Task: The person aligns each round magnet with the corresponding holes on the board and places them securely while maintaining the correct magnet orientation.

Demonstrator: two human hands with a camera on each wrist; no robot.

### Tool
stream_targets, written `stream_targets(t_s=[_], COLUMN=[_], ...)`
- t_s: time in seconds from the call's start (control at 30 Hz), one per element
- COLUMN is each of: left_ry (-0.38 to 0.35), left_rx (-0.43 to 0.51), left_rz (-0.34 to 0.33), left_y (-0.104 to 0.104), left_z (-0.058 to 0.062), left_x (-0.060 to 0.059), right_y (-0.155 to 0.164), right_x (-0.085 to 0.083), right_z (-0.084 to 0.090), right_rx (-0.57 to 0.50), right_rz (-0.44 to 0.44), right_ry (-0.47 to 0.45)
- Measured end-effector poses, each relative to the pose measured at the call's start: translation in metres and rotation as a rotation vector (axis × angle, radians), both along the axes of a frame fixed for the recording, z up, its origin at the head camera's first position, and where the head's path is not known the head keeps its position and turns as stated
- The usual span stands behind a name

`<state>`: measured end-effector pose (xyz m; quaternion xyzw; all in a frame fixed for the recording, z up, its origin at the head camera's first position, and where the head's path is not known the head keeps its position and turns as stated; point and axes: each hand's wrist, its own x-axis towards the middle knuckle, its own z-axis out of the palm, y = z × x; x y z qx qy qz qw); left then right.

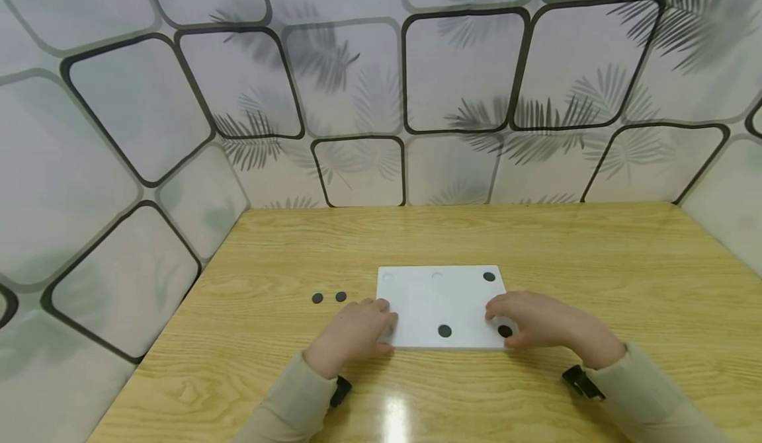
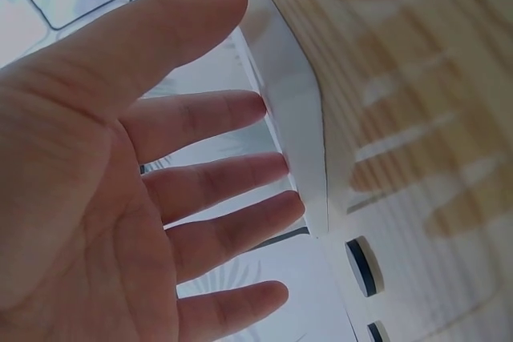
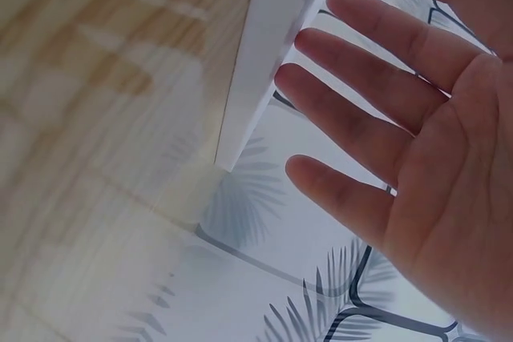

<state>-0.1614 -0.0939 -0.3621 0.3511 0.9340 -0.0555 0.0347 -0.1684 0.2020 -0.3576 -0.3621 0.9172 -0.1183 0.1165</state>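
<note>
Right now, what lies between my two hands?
The head view shows the white board between your left hand and right hand, with one black disc near its front edge; another disc sits close by the right hand.

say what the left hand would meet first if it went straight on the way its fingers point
Most likely the white board: the left hand is at its left edge, fingers pointing in over it. Whether the fingertips touch the surface or sit just above it is unclear.
</note>
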Motion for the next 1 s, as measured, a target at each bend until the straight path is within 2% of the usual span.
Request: stream_targets(t_s=[0.43, 0.67, 1.0], left_ry=[-0.044, -0.009, 0.021], left_rx=[0.070, 0.082, 0.141], left_rz=[-0.009, -0.019, 0.016], left_y=[-0.009, -0.013, -0.027], left_z=[0.003, 0.002, 0.003], left_x=[-0.005, -0.011, -0.018], right_y=[-0.001, 0.000, -0.001], right_x=[-0.001, 0.000, -0.001], right_z=[0.002, 0.001, 0.000], right_rx=[-0.007, -0.007, 0.002], right_rz=[0.029, 0.038, 0.046], right_ry=[0.031, 0.037, 0.075])
